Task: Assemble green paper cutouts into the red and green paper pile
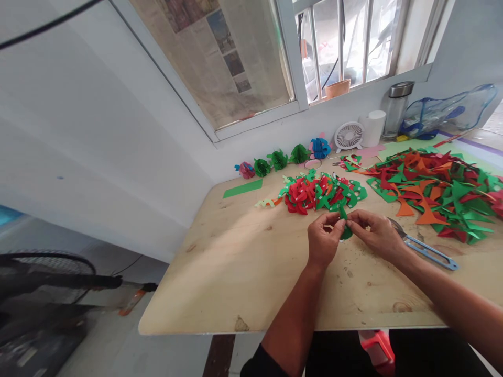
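Note:
Between my two hands is a small green paper piece [344,228], held upright above the wooden table. My left hand [325,235] pinches it from the left with thumb and fingers. From the right, my right hand [371,230] grips the same piece with closed fingertips. Just beyond them lies a pile of red and green cut paper shapes [314,191] with small white squares on some. A pair of scissors with light blue handles [432,252] rests beside my right hand, partly behind it.
Paper scraps [432,183] heap on the right of the table [236,267]. Folded paper figures [278,159] line the wall, near a small white fan [349,137], a white cylinder [374,128] and a glass bottle [395,112]. A green strip [242,188] lies at the back left.

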Motion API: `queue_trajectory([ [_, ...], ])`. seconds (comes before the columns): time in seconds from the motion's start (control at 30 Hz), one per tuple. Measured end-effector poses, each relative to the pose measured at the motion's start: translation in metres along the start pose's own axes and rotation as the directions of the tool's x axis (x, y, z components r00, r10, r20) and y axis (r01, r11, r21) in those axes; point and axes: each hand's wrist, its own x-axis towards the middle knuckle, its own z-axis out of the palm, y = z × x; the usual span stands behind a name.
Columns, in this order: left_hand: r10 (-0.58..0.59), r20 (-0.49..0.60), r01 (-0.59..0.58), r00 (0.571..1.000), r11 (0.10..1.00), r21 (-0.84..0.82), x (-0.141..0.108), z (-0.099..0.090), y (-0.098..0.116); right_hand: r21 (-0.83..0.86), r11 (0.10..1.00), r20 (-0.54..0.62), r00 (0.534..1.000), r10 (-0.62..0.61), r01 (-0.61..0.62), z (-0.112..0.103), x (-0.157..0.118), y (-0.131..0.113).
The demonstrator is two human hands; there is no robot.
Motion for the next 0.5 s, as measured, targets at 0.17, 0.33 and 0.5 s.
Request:
queue_trajectory([
  [0.17,-0.007,-0.027,0.009,1.0,0.998,0.059,0.0012,-0.0009,-0.0022,-0.02,1.0,-0.012,1.0,-0.005,0.004,-0.0007,-0.0005,-0.0015],
  [0.33,-0.036,-0.042,0.039,0.998,0.997,0.07,0.0026,-0.0022,-0.0022,-0.042,0.999,-0.023,1.0,0.005,-0.006,-0.0006,-0.0007,-0.0016],
  [0.5,-0.033,-0.037,0.035,0.999,0.998,0.053,0.0039,-0.004,-0.0017,-0.059,0.998,-0.027,0.999,0.023,-0.024,-0.0015,-0.0003,-0.002],
])
